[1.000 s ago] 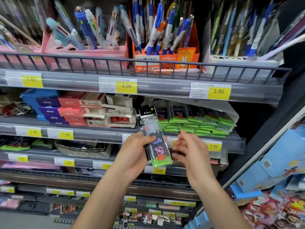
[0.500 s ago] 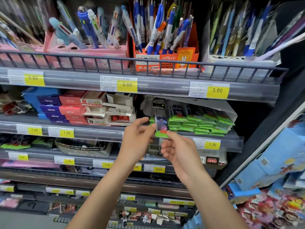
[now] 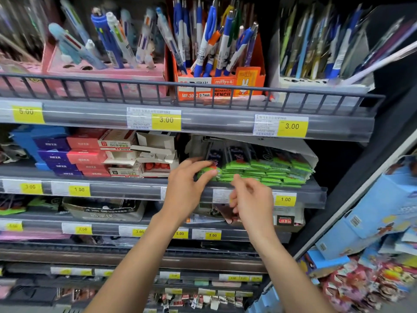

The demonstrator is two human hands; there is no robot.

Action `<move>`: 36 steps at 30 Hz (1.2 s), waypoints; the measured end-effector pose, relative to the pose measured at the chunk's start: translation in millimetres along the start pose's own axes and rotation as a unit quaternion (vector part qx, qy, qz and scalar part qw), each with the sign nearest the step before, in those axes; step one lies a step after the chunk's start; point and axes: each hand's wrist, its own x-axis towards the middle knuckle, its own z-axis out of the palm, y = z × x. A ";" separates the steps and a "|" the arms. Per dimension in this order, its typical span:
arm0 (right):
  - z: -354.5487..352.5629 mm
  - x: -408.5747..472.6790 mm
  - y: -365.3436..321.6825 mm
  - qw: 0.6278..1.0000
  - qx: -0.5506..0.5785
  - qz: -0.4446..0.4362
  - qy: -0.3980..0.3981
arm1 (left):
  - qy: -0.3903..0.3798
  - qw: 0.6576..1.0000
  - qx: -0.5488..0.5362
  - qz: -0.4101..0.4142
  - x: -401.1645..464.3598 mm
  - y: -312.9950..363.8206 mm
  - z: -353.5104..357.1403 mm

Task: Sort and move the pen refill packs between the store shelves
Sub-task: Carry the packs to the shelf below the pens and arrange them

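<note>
A refill pack (image 3: 208, 172) with a green lower end lies at the left end of a row of like green-ended refill packs (image 3: 266, 170) on the second shelf (image 3: 126, 190), inside an open white carton (image 3: 309, 158). The left hand (image 3: 187, 188) rests on it: thumb and fingers (image 3: 198, 164) are closed around the pack's green end, thumb below and fingers above. The right hand (image 3: 251, 201) hangs just in front of the shelf edge, close beside the left hand and apart from the packs; its fingers are loosely curled and hold nothing.

To the left on the same shelf stand red and purple boxes (image 3: 70, 154) and opened white boxes (image 3: 144, 154). Yellow price tags (image 3: 285, 199) reading 1.00 sit on the shelf's front strip. The shelf above, behind a wire rail (image 3: 158, 83), carries an orange mechanical pencil box (image 3: 216, 86) full of blue and white pencils, a pink pen holder (image 3: 106, 73) to its left, and a white holder (image 3: 320, 83) of pens to its right. Lower shelves hold more stock, too blurred to tell. At the right edge lean blue packages (image 3: 372, 213).
</note>
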 end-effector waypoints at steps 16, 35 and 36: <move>-32.2 61.3 34.6 0.778 -0.383 -0.476 0.144 | 0.089 0.992 0.091 0.023 0.8 1.5 29.1; 173.9 -76.6 41.2 0.860 -0.104 -0.482 -0.132 | 0.117 0.958 0.187 -0.185 -153.1 -161.4 -132.0; 202.2 -87.1 43.3 0.859 -0.116 -0.472 -0.164 | 0.103 0.949 0.196 -0.225 -162.6 -183.6 -151.1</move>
